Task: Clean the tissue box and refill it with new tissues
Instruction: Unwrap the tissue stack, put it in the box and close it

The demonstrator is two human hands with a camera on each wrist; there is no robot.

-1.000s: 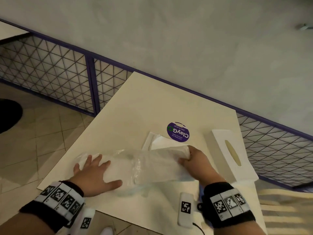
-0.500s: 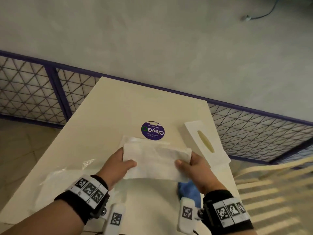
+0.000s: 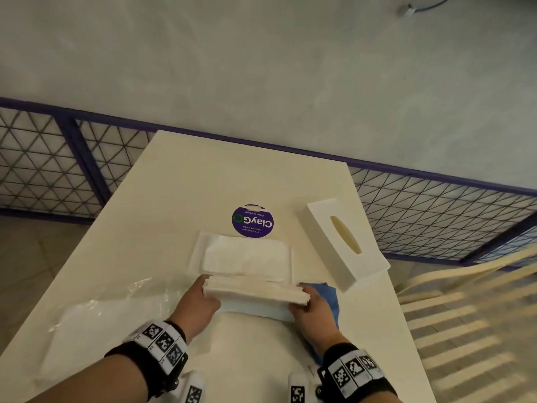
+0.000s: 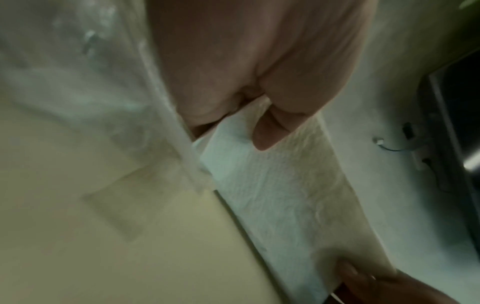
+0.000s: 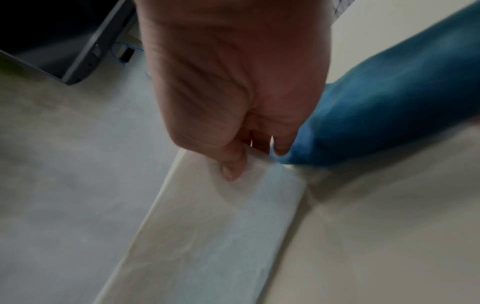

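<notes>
I hold a stack of white tissues (image 3: pixel 255 290) between both hands, low over the table and tipped so its layered edge shows. My left hand (image 3: pixel 207 295) grips its left end, thumb on top (image 4: pixel 267 131). My right hand (image 3: pixel 302 301) pinches the right end (image 5: pixel 233 164). Just beyond the stack lies the flat white box base (image 3: pixel 197 251) with a layer of tissues (image 3: pixel 247 257) in it. The white tissue box cover (image 3: pixel 328 228) with its oval slot lies at the right, apart from my hands.
A crumpled clear plastic wrapper (image 3: pixel 101 312) lies at the table's left front. A blue cloth (image 3: pixel 329 295) sits under my right hand. A round purple sticker (image 3: pixel 252 221) marks the table (image 3: pixel 203 175). A mesh railing (image 3: pixel 436 210) and a slatted chair (image 3: pixel 465 315) are to the right.
The stack came out of the plastic wrapper, which stays at the left. My left hand moved from the wrapper to the stack's left end. The stack has since tipped and dropped towards me.
</notes>
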